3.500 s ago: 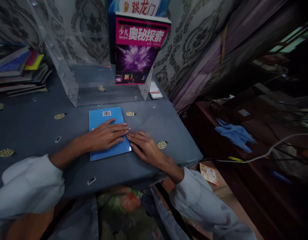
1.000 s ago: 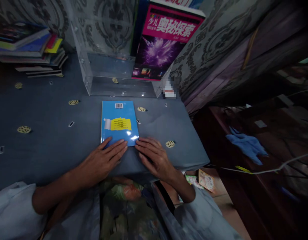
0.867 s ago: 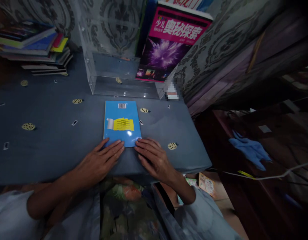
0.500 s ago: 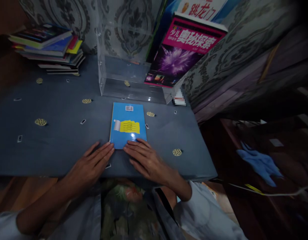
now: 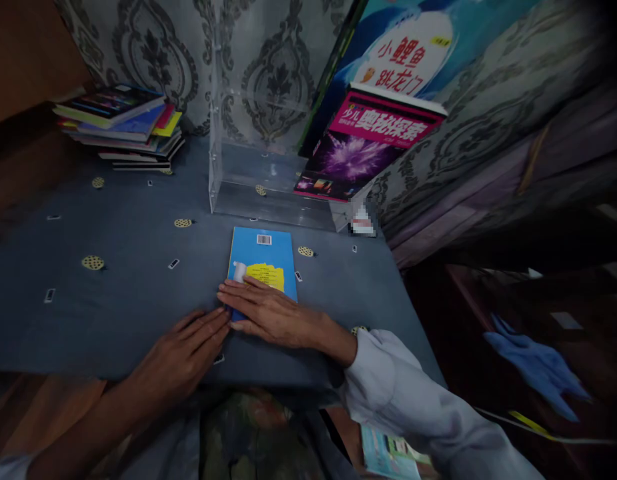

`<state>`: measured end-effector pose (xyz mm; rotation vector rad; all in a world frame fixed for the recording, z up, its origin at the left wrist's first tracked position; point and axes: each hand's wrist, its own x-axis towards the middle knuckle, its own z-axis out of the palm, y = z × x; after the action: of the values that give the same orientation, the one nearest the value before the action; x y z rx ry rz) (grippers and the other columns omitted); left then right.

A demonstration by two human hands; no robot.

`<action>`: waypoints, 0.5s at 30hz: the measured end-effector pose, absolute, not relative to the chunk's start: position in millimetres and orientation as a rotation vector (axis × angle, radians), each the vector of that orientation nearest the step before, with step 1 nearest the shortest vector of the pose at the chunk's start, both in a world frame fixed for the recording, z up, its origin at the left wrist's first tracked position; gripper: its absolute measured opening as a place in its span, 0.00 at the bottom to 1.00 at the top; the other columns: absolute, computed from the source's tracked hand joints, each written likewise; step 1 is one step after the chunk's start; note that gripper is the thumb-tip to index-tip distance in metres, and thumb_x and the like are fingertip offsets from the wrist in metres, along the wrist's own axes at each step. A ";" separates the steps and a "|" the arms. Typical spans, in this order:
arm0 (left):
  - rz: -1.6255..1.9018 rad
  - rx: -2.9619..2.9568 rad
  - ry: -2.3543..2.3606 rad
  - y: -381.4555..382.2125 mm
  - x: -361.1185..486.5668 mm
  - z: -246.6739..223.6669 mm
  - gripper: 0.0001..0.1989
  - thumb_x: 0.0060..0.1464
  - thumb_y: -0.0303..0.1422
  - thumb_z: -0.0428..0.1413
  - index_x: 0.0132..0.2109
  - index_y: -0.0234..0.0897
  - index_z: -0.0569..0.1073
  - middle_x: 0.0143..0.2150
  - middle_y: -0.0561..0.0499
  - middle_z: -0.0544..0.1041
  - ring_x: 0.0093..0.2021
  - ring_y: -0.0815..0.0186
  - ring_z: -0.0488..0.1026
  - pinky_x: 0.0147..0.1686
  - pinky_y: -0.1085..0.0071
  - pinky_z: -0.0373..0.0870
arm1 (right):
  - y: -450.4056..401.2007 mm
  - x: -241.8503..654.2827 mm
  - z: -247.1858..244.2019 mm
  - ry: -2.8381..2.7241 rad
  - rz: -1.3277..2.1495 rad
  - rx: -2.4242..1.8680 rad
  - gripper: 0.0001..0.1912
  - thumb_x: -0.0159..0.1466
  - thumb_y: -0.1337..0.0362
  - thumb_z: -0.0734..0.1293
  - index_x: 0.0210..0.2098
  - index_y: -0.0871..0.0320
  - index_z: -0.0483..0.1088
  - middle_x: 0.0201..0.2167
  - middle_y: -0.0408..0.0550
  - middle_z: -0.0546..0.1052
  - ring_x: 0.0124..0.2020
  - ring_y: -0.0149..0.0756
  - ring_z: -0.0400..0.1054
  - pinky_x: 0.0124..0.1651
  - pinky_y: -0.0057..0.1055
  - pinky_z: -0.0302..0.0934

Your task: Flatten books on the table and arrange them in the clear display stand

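A blue book (image 5: 278, 250) lies flat on the table, with a barcode near its far edge and a yellow patch of print in the middle. My right hand (image 5: 271, 310) rests flat across its near part, fingers stretched toward the left edge and covering some of the yellow patch. Beside the near left corner is my left hand (image 5: 191, 343), fingers extended on the cloth with the tips at the book's edge. Neither hand grips anything.
Behind the book stands a clear acrylic rack (image 5: 273, 205) holding a pink and purple book (image 5: 355, 147) and a larger blue book (image 5: 468, 47). A stack of books (image 5: 118, 123) sits at the back left. The grey patterned tablecloth (image 5: 128, 300) ends at the right and front edges.
My right hand has slid left and farther up over the blue book, covering part of the yellow patch. My left hand stays by the corner. The whole view has shifted slightly.
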<state>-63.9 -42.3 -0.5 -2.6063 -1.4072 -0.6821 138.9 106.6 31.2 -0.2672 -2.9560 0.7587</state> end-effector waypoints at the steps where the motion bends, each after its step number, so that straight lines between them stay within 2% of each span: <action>1: -0.682 -2.605 -1.401 -41.1 -63.9 1.6 0.26 0.67 0.23 0.47 0.70 0.35 0.63 0.60 0.42 0.77 0.61 0.60 0.74 0.62 0.61 0.69 | 113.3 136.4 29.6 -2.958 0.754 -0.259 0.29 0.76 0.53 0.57 0.71 0.59 0.55 0.72 0.55 0.59 0.75 0.37 0.47 0.76 0.44 0.43; 6: -0.675 -2.577 -1.379 -35.9 -61.9 11.1 0.25 0.66 0.23 0.47 0.69 0.34 0.63 0.58 0.45 0.79 0.57 0.63 0.77 0.56 0.65 0.74 | 148.3 124.3 20.8 -2.980 0.718 -0.197 0.29 0.76 0.55 0.56 0.71 0.64 0.55 0.72 0.57 0.58 0.75 0.38 0.46 0.77 0.43 0.40; 11: -0.718 -2.540 -1.396 -34.9 -59.2 11.7 0.24 0.66 0.23 0.47 0.67 0.34 0.66 0.57 0.47 0.80 0.57 0.64 0.77 0.56 0.67 0.75 | 181.8 114.7 12.6 -2.948 0.703 -0.204 0.28 0.77 0.55 0.56 0.72 0.58 0.54 0.73 0.53 0.57 0.75 0.37 0.44 0.77 0.45 0.38; 15: -0.741 -2.524 -1.417 -34.8 -58.0 10.2 0.20 0.66 0.23 0.47 0.62 0.34 0.71 0.57 0.48 0.80 0.57 0.65 0.77 0.56 0.68 0.75 | 208.0 109.8 8.0 -2.917 0.695 -0.272 0.29 0.76 0.51 0.54 0.72 0.54 0.53 0.74 0.51 0.56 0.76 0.39 0.44 0.76 0.48 0.40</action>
<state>-58.0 -34.8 10.2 -2.5243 -1.4167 -0.7414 109.8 208.0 8.0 -0.2722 -2.9168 0.6948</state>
